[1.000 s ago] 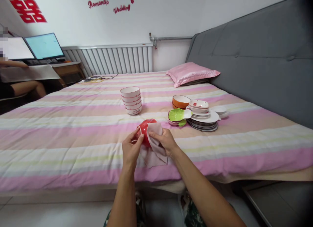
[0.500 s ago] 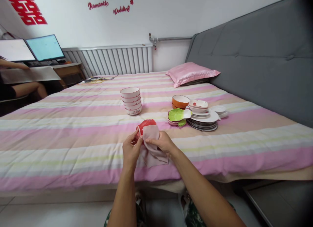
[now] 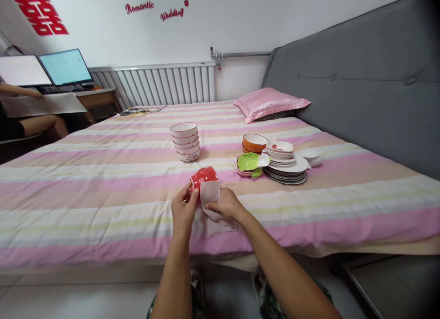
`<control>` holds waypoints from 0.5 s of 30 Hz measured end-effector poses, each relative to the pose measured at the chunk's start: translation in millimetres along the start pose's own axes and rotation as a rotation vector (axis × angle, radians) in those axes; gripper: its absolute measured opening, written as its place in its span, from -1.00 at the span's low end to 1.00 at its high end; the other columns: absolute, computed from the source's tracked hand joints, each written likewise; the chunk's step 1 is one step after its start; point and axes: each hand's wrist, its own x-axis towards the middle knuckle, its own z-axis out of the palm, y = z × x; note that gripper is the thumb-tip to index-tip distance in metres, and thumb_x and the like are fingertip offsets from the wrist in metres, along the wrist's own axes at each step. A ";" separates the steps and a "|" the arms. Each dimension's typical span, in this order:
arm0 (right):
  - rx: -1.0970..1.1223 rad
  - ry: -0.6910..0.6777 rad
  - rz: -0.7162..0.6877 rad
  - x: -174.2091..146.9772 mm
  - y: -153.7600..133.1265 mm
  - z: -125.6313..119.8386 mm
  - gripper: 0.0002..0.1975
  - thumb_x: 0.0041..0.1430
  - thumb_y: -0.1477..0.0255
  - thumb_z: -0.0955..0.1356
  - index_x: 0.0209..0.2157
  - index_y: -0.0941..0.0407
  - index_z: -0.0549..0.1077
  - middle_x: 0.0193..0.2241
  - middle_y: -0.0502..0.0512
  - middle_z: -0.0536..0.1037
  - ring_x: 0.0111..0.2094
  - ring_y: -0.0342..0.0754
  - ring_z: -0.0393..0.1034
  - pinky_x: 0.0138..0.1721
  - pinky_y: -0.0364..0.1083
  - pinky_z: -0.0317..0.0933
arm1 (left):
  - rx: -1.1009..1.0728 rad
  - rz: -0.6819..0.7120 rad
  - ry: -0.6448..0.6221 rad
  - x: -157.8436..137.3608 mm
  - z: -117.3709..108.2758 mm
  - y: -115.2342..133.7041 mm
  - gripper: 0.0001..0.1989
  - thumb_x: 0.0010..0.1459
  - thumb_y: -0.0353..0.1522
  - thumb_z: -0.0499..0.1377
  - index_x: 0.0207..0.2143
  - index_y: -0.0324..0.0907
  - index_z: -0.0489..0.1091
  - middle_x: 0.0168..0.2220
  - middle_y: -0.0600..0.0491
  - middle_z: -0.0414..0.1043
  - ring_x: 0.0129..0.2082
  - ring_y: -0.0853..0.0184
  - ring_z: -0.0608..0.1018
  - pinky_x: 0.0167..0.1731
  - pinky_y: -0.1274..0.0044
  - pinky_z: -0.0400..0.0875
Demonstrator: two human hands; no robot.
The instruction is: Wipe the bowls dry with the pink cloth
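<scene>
A glossy red bowl (image 3: 205,174) is tipped on its side above the near part of the bed, its pale rim toward my left hand (image 3: 184,209). That hand pinches the bowl by the rim, thumb and fingers closed. My right hand (image 3: 227,204) grips a pale pink cloth (image 3: 210,195) and presses it against the bowl's outer side. The cloth covers the lower right of the bowl, and its loose end hangs down over the bedspread. Beyond the bowl stands a stack of several white bowls (image 3: 185,145) with red rims.
On the striped bedspread (image 3: 103,186), right of my hands, are green leaf-shaped dishes (image 3: 249,162), orange bowls (image 3: 254,140) and stacked plates (image 3: 287,172). Farther back lie a pink pillow (image 3: 271,102) and cables (image 3: 140,110). A person (image 3: 41,124) sits at a desk on the left.
My right hand and the cloth have slid slightly down the bowl, baring more of its red surface. My left hand keeps its hold on the rim.
</scene>
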 end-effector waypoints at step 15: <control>0.402 -0.053 0.042 -2.1 -4.6 -1.3 -0.60 -0.11 0.15 0.45 -0.33 0.18 0.55 -0.47 0.05 0.57 -0.45 -0.08 0.42 -0.45 -0.18 0.25 | -0.022 -0.006 0.010 -1.7 3.7 3.4 -0.33 -0.23 -0.16 0.37 -0.04 -0.28 0.46 -0.48 0.11 0.37 -0.50 0.46 0.37 -0.40 0.56 0.31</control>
